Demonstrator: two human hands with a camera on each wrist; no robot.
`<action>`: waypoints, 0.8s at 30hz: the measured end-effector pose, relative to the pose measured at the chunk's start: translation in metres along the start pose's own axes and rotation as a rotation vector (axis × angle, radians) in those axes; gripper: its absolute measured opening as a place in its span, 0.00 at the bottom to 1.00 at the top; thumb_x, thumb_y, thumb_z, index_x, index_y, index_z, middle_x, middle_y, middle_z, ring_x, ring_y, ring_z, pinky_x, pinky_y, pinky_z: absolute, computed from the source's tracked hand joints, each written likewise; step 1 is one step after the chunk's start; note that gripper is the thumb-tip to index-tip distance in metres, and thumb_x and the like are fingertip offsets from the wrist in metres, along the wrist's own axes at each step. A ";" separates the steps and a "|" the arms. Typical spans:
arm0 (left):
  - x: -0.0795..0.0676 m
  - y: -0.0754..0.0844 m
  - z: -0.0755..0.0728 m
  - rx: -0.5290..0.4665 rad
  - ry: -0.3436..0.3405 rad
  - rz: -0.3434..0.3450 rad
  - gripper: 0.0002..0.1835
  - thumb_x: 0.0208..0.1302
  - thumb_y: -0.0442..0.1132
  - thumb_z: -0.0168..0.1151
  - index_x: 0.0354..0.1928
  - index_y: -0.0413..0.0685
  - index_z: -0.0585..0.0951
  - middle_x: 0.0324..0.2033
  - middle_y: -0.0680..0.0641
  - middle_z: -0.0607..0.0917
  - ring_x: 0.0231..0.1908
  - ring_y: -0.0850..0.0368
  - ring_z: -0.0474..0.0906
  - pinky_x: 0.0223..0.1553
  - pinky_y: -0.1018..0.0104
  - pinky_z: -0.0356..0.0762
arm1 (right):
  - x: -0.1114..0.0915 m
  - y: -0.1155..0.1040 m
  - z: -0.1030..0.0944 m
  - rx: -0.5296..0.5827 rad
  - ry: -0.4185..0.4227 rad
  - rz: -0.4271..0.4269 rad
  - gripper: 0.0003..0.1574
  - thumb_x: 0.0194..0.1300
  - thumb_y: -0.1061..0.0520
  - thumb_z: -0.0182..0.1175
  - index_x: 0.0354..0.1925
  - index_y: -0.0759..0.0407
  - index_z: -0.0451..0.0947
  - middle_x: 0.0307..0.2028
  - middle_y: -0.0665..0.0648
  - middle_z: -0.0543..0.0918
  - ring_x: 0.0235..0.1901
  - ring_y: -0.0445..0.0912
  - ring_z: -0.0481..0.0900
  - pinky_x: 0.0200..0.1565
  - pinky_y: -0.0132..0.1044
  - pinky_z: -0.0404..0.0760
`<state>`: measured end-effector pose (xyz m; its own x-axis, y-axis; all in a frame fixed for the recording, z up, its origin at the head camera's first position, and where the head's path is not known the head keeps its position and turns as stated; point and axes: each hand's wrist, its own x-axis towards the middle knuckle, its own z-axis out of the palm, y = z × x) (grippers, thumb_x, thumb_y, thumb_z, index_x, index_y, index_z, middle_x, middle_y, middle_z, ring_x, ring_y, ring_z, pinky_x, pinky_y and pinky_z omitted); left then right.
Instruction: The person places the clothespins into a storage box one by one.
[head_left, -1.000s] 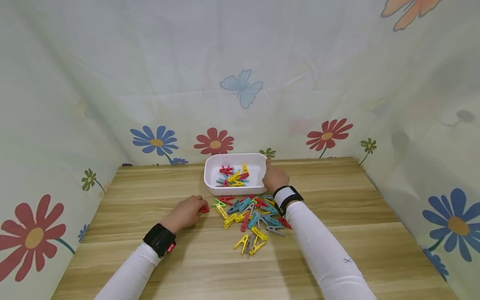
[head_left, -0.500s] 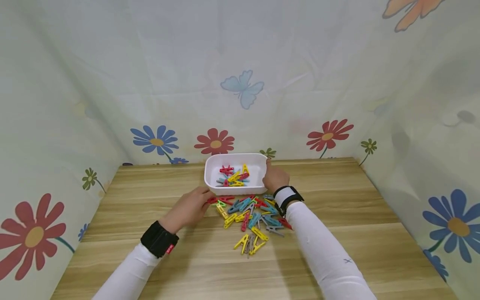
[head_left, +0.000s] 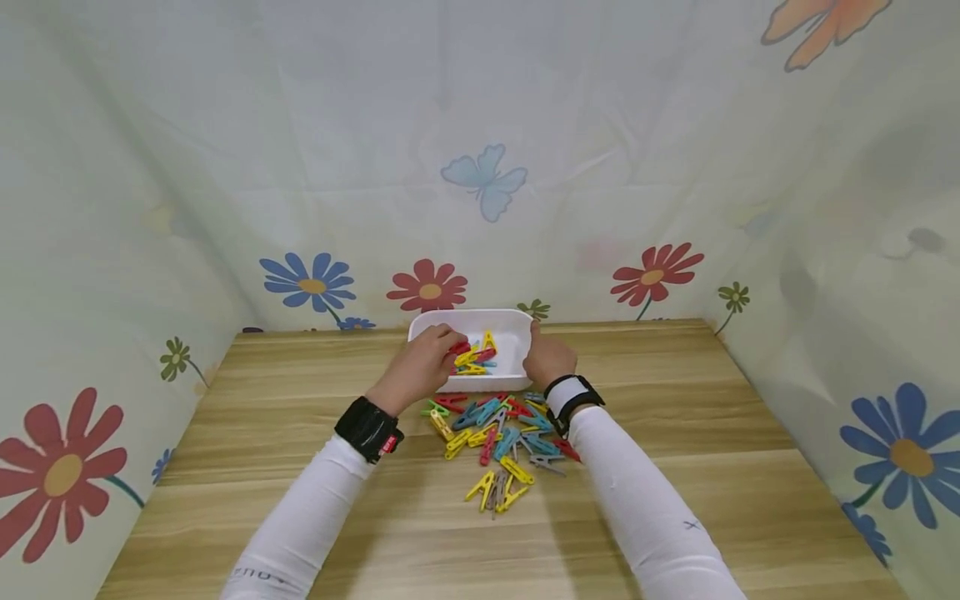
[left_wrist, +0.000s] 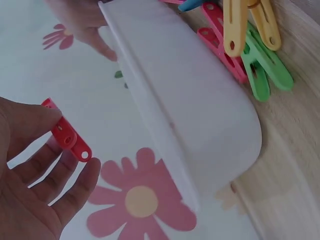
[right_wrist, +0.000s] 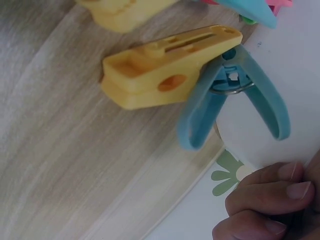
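My left hand (head_left: pixel 416 367) is over the left end of a white plastic container (head_left: pixel 480 385). Thumb and fingers pinch a red clothespin (left_wrist: pixel 62 131), seen beside the container's rim in the left wrist view. At the opposite end, my right hand (head_left: pixel 551 360) grips the container's wall, thumb on the rim and fingers curled outside. Inside lie several clothespins, among them a yellow one (head_left: pixel 489 340). A loose pile of red, yellow, blue, green and grey clothespins (head_left: pixel 507 442) spreads in front. The right wrist view shows a yellow clothespin (right_wrist: pixel 165 67) against a blue one (right_wrist: pixel 267 102).
The container stands near the back edge of a wood-grain table (head_left: pixel 300 500). Behind it and along both sides hangs a white curtain (head_left: pixel 360 167) printed with flowers and butterflies. A few yellow and grey clothespins (head_left: pixel 498 490) lie nearest the front.
My left hand has picked up a red clothespin from the table left of the pile and moved up and right over the container. My right hand stays on the container's end.
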<state>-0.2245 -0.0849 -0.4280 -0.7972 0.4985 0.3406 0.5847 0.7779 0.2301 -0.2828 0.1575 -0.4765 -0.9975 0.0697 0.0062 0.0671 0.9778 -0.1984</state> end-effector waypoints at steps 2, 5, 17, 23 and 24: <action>0.009 -0.001 0.007 -0.010 -0.003 -0.012 0.17 0.65 0.37 0.63 0.56 0.48 0.81 0.47 0.48 0.82 0.48 0.54 0.77 0.55 0.60 0.78 | 0.000 0.000 0.001 0.002 -0.003 -0.002 0.47 0.63 0.56 0.57 0.77 0.52 0.52 0.21 0.59 0.78 0.19 0.50 0.75 0.19 0.43 0.70; 0.020 -0.005 0.018 -0.032 -0.017 -0.039 0.17 0.65 0.35 0.63 0.56 0.47 0.81 0.48 0.47 0.82 0.49 0.52 0.78 0.57 0.59 0.77 | -0.001 -0.001 0.003 0.003 -0.007 0.006 0.48 0.62 0.56 0.58 0.77 0.52 0.52 0.21 0.58 0.78 0.20 0.50 0.75 0.19 0.42 0.70; 0.033 -0.021 0.052 -0.075 -0.046 -0.173 0.20 0.66 0.37 0.62 0.60 0.46 0.79 0.52 0.44 0.81 0.54 0.48 0.75 0.61 0.55 0.74 | 0.002 -0.001 0.001 0.012 -0.014 0.011 0.47 0.63 0.55 0.58 0.77 0.52 0.52 0.23 0.59 0.80 0.21 0.51 0.76 0.21 0.44 0.73; 0.031 -0.028 0.051 -0.072 0.004 -0.171 0.33 0.69 0.49 0.59 0.73 0.49 0.65 0.70 0.41 0.68 0.72 0.42 0.58 0.72 0.43 0.56 | 0.000 -0.001 -0.001 0.015 -0.004 0.010 0.48 0.62 0.56 0.58 0.77 0.51 0.52 0.27 0.61 0.83 0.24 0.52 0.79 0.24 0.46 0.76; 0.030 -0.031 0.050 -0.055 0.020 -0.188 0.34 0.69 0.50 0.58 0.73 0.49 0.64 0.71 0.42 0.67 0.73 0.41 0.57 0.72 0.43 0.55 | 0.000 -0.002 -0.001 0.015 -0.007 0.009 0.48 0.62 0.56 0.58 0.77 0.51 0.52 0.27 0.61 0.83 0.24 0.52 0.79 0.24 0.46 0.76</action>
<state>-0.2742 -0.0749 -0.4708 -0.8905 0.3382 0.3044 0.4334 0.8341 0.3411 -0.2824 0.1561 -0.4748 -0.9970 0.0773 -0.0029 0.0761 0.9741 -0.2128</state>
